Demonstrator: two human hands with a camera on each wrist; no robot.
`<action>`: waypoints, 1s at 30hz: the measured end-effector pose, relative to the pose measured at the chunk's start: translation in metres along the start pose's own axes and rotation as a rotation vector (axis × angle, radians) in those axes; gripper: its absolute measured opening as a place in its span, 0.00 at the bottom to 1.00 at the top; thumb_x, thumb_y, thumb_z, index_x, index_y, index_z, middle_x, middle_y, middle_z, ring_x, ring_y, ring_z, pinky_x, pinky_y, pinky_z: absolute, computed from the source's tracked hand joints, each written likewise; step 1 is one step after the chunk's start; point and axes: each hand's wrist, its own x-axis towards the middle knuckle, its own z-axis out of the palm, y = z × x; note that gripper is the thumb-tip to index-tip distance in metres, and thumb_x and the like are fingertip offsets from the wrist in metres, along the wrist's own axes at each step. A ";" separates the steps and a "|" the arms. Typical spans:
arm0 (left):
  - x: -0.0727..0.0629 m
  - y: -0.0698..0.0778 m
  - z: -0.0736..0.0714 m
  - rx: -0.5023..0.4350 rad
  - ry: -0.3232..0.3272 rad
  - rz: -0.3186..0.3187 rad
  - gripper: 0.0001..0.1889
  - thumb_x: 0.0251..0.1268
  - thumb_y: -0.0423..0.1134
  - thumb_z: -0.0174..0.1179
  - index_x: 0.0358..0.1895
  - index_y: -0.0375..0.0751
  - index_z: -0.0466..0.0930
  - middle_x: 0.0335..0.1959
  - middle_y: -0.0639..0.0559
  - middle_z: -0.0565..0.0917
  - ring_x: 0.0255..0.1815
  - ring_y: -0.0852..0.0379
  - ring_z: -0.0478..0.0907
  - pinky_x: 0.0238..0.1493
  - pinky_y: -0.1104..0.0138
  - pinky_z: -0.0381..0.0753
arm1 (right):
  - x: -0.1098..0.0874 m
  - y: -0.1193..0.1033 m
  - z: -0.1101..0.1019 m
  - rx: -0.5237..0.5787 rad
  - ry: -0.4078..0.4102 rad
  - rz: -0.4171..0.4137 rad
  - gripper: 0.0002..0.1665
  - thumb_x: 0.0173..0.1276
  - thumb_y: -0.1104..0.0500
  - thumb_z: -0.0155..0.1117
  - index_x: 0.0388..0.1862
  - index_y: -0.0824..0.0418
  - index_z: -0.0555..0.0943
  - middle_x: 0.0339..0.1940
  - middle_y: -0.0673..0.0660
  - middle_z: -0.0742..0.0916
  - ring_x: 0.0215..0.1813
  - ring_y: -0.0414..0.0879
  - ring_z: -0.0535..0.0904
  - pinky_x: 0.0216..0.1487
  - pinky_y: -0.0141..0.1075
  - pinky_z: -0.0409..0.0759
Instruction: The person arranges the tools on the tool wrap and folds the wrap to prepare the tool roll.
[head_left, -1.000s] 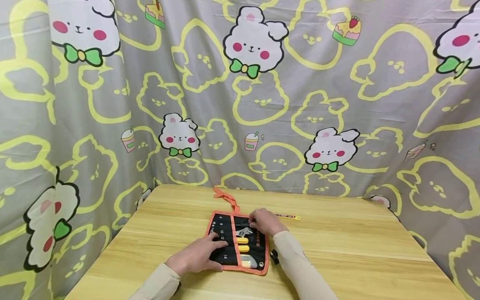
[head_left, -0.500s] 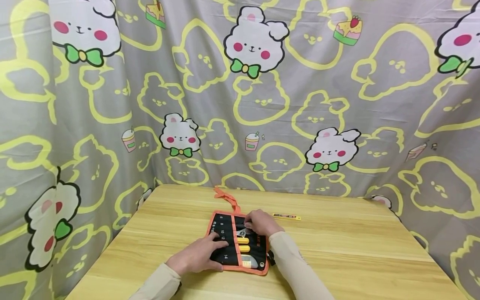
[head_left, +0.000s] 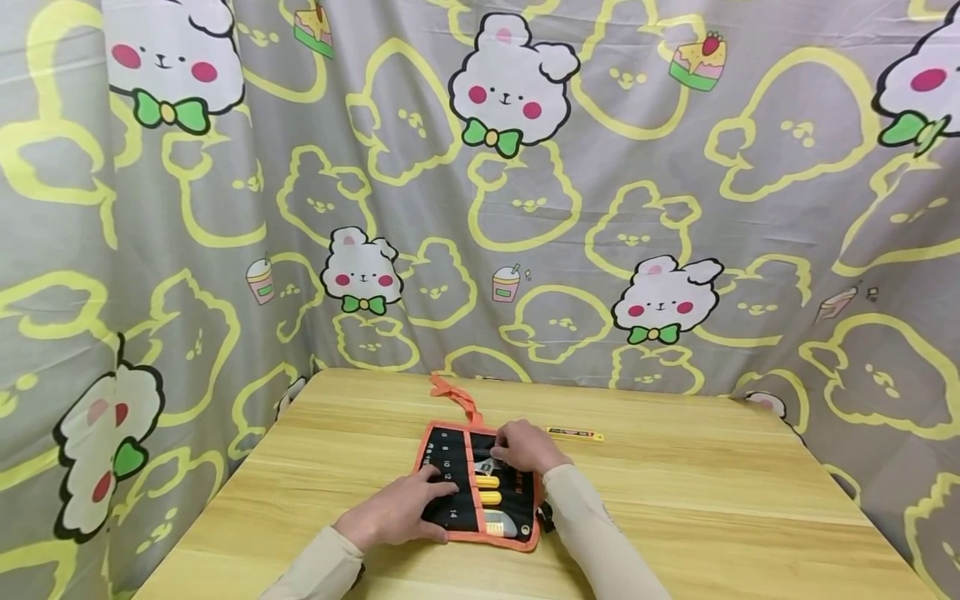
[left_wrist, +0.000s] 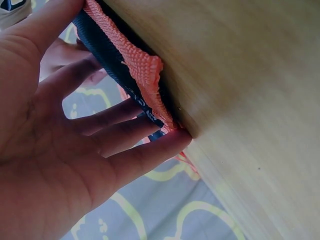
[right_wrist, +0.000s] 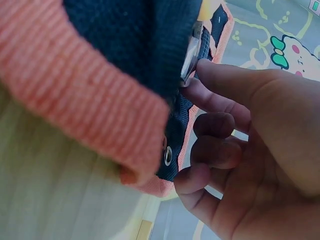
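A black tool roll (head_left: 465,521) with orange edging lies unrolled on the table. Its pockets hold an adjustable wrench (right_wrist: 191,59), two tools with yellow handles (head_left: 488,482) and a grey-and-yellow utility knife (head_left: 499,523). My right hand (head_left: 531,447) pinches the wrench's metal head between thumb and forefinger, the other fingers curled beside it in the right wrist view. With fingers spread, my left hand (head_left: 393,510) rests on the numbered left panel of the roll. In the left wrist view its fingers (left_wrist: 145,152) touch the orange edge. Lower parts of the tools are hidden in the pockets.
An orange tie strap (head_left: 456,397) trails from the roll's far edge. Beyond the right hand lies a flat yellow strip with a printed label (head_left: 574,434). A patterned grey curtain (head_left: 525,333) hangs along the back and sides of the wooden table (head_left: 712,500).
My right hand has shifted slightly left and toward me, from beside the dark item in the upper pocket to the wrench head. The left hand stays in place.
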 end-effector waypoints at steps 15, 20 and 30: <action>0.000 0.000 0.000 -0.011 0.000 0.003 0.37 0.57 0.58 0.73 0.69 0.50 0.78 0.68 0.35 0.72 0.60 0.40 0.79 0.61 0.46 0.80 | 0.004 -0.013 0.001 -0.084 0.004 -0.002 0.16 0.72 0.58 0.68 0.22 0.55 0.82 0.19 0.48 0.80 0.21 0.42 0.73 0.26 0.35 0.72; 0.000 -0.001 0.000 -0.012 0.000 0.002 0.36 0.57 0.58 0.73 0.69 0.49 0.78 0.68 0.36 0.73 0.59 0.41 0.79 0.61 0.47 0.80 | 0.005 -0.015 0.002 -0.107 0.006 -0.019 0.19 0.73 0.59 0.67 0.19 0.55 0.79 0.15 0.47 0.76 0.18 0.41 0.70 0.24 0.33 0.70; -0.001 0.001 0.000 -0.014 0.011 0.013 0.36 0.57 0.57 0.73 0.69 0.48 0.78 0.69 0.34 0.72 0.59 0.40 0.80 0.60 0.47 0.80 | 0.011 -0.020 0.008 -0.122 -0.006 -0.055 0.20 0.74 0.60 0.65 0.18 0.55 0.77 0.13 0.47 0.70 0.17 0.40 0.67 0.24 0.32 0.68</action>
